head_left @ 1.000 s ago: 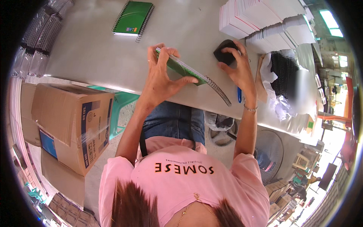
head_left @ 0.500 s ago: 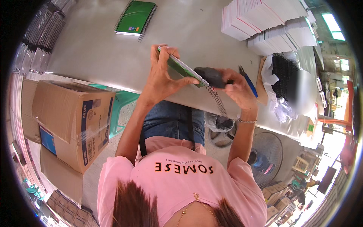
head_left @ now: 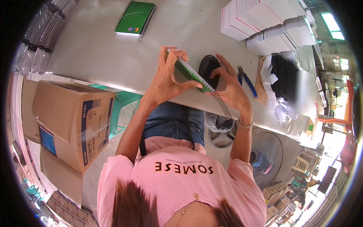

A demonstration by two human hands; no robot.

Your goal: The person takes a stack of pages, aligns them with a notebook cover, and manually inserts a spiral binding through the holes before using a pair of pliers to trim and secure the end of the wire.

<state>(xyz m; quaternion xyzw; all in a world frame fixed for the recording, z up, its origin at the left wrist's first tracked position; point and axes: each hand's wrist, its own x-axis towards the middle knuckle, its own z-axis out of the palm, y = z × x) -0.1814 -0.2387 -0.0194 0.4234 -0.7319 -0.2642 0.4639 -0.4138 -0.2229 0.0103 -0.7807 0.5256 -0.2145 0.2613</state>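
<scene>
A thin green spiral notebook (head_left: 188, 72) is tilted up on edge over the table's near side, gripped by my left hand (head_left: 165, 81) with fingers over its top and thumb near its lower end. A loose tail of black wire coil (head_left: 222, 104) sticks out from its bound edge. My right hand (head_left: 232, 89) is curled around a smooth black oval object (head_left: 207, 65), just right of the notebook; its exact kind is unclear. One finger bends over its face and another stretches along its far side. Blue-handled pliers (head_left: 247, 83) lie to the right.
Another green spiral notebook (head_left: 136, 18) lies farther back on the table (head_left: 87, 49). Stacks of white page blocks (head_left: 261, 19) stand at the far right, near black wire coils (head_left: 281, 75) in wrapping. An open cardboard box (head_left: 72, 117) is left, a fan (head_left: 266, 155) below right.
The black oval object has turned from lying along my hand to standing upright beside the notebook. My right hand has shifted left toward the notebook, uncovering the pliers. The notebook moved slightly right and nearer.
</scene>
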